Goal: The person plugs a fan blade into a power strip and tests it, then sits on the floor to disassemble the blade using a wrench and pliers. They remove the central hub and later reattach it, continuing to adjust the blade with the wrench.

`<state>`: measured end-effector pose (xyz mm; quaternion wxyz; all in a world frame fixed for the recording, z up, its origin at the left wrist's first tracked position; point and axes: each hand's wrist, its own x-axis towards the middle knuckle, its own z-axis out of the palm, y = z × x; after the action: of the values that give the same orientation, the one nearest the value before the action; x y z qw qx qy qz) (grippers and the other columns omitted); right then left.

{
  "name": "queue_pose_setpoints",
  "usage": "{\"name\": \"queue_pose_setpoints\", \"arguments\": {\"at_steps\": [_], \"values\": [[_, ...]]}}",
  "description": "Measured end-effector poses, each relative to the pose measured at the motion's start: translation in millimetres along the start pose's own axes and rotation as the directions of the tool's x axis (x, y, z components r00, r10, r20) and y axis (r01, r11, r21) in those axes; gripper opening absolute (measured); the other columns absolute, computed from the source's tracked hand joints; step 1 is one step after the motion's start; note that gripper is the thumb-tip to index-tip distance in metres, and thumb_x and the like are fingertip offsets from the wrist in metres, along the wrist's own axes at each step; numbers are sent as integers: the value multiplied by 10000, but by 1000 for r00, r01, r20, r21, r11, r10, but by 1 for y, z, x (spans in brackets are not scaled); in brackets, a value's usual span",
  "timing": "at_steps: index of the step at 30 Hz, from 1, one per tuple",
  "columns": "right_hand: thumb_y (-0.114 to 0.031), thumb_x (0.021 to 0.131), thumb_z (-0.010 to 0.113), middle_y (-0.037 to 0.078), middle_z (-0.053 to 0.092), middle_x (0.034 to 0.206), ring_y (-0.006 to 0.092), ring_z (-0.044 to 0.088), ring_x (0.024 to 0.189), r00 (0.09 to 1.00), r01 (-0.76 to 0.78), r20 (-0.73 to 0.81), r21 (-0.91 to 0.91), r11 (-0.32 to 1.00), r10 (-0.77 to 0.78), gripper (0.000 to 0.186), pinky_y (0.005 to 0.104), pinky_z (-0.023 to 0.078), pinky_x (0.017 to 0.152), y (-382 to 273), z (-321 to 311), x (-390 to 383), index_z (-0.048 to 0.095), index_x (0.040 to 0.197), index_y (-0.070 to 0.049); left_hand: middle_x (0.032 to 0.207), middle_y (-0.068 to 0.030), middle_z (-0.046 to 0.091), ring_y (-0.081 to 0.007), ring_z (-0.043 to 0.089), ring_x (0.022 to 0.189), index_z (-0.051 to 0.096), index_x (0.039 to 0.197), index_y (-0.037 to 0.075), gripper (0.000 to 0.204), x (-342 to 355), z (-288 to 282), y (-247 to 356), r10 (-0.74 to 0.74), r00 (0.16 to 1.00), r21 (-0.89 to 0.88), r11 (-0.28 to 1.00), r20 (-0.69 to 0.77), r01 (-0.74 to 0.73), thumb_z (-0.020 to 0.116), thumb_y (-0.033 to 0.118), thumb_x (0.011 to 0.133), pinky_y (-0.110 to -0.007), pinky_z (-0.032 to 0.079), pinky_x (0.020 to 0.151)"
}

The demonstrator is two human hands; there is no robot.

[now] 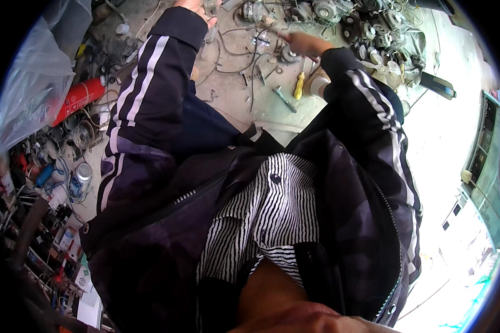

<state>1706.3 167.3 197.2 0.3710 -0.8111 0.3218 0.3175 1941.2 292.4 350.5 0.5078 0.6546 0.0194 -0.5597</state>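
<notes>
Head view: right grip (301,43) above yellow-handled screwdriver (299,86).

red cylinder (78,100) at left (lying flat), yellow-handled screwdriver (299,86) on floor.

A red cylinder (78,100) is lying on its side at the left, serving here as the landmark, and it is carrying a pale label band (86,91) around its body. Above and left of it a big clear plastic bag (36,72) is hanging crumpled, while below it a small round silver tin (83,172) and a blue bottle-like container (44,173) are sitting among clutter. Farther below the cylinder, near the lower left rim, flat white and green printed cartons (86,283) are leaning together.
</notes>
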Motion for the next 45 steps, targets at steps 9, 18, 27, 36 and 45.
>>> {"name": "queue_pose_setpoints", "arguments": {"at_steps": [9, 18, 27, 36, 45], "values": [[-362, 825, 552, 201, 616, 1102, 351, 617, 983, 914, 225, 405, -436, 871, -33, 552, 448, 493, 823, 39, 201, 25, 451, 1316, -130, 1544, -143, 35, -304, 83, 1397, 68, 1492, 221, 1140, 11, 11, -19, -155, 987, 64, 986, 42, 152, 618, 732, 634, -481, 143, 1085], [-529, 781, 566, 188, 663, 1004, 344, 634, 943, 948, 1, 315, -126, 992, 39, 586, 417, 479, 843, 52, 226, 19, 669, 1002, 4, 1372, -25, 407, -213, 308, 1257, 484, 1329, 201, 716, 19, 21, -39, 111, 954, 372, 903, 279, -214, 570, 632, 765, -452, 183, 1042], [-250, 807, 536, 238, 646, 1005, 365, 625, 976, 877, -401, -189, 217, 890, 442, 343, 413, 505, 827, 131, 209, 52, 650, 963, 33, 1308, -81, 498, -206, 439, 1136, 595, 1234, 118, 781, 8, 26, -48, 88, 984, 480, 864, 156, -153, 601, 680, 692, -358, 275, 1001], [-149, 765, 542, 272, 635, 984, 396, 618, 957, 670, -350, -374, 603, 717, 642, 264, 436, 487, 839, 133, 175, 51, 620, 945, 28, 1209, -46, 518, -177, 441, 1119, 508, 1296, 161, 687, 10, 22, -19, 39, 995, 319, 945, 96, -68, 569, 607, 777, -398, 274, 1003], [-145, 750, 552, 259, 639, 957, 391, 616, 952, 558, -368, -497, 570, 735, 665, 290, 449, 484, 809, 186, 186, 78, 592, 967, 42, 1164, -55, 578, -176, 516, 1062, 505, 1303, 175, 630, 3, 17, 5, 65, 992, 5, 998, 104, -66, 567, 562, 810, -359, 367, 933]]}}
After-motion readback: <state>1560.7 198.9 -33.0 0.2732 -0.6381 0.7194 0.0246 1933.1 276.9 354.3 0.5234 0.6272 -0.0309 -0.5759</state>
